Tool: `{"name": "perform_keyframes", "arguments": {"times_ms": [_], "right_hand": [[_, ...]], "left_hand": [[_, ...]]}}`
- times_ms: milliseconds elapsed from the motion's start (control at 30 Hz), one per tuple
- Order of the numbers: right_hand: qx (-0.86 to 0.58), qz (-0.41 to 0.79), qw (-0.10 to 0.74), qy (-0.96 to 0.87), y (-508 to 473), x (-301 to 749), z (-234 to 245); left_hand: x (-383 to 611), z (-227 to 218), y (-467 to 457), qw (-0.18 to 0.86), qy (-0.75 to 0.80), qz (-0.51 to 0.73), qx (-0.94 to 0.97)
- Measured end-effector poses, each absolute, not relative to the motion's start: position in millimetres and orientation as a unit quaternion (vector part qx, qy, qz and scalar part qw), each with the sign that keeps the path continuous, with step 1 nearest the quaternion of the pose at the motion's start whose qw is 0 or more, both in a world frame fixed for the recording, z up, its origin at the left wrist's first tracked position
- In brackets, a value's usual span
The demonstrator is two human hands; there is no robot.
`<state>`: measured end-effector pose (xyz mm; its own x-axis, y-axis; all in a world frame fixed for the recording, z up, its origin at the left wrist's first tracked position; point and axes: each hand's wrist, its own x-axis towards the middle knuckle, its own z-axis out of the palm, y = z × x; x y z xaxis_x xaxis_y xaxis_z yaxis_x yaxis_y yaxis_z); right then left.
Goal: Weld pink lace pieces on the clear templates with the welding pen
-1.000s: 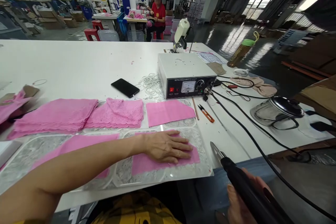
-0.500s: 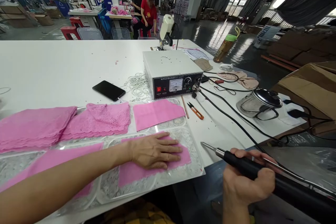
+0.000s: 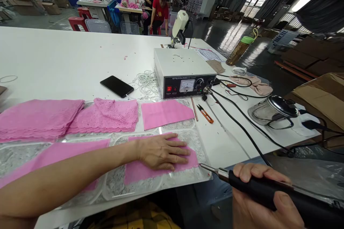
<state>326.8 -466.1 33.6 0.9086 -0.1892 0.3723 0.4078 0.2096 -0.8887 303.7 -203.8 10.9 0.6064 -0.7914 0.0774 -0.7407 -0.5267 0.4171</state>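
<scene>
My left hand lies flat, fingers stretched, on a pink fabric piece. That piece rests on a clear patterned plastic template sheet along the table's front edge. In my right hand is a black-handled welding pen with a pointed metal tip. Its tip is at the right end of the pink piece, close to the sheet's edge; whether it touches is hard to tell. A thin silvery strip runs along the handle. Another flat pink piece lies beyond my left hand, and one is partly under my forearm.
Stacked pink lace-edged fabric lies at left. Behind are a phone, tangled white elastic and a control box with cables. Thread snips lie before the box. A lidded glass jug stands right. Two people work at sewing machines beyond.
My right hand has brought the pen's tip left and down to the fabric's right end. My left hand stays on the piece. The view has shifted slightly.
</scene>
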Motion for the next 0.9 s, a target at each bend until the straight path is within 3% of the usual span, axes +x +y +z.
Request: {"name": "perform_keyframes", "arguments": {"times_ms": [433,900], "right_hand": [[-0.579,-0.181,0.787,-0.114,-463,329,31],[-0.628,-0.187,0.748,-0.108,-459,325,42]], "left_hand": [[303,9,-203,0.213,-0.444,-0.034,0.87],[302,5,-204,0.21,-0.447,-0.015,0.869]]}}
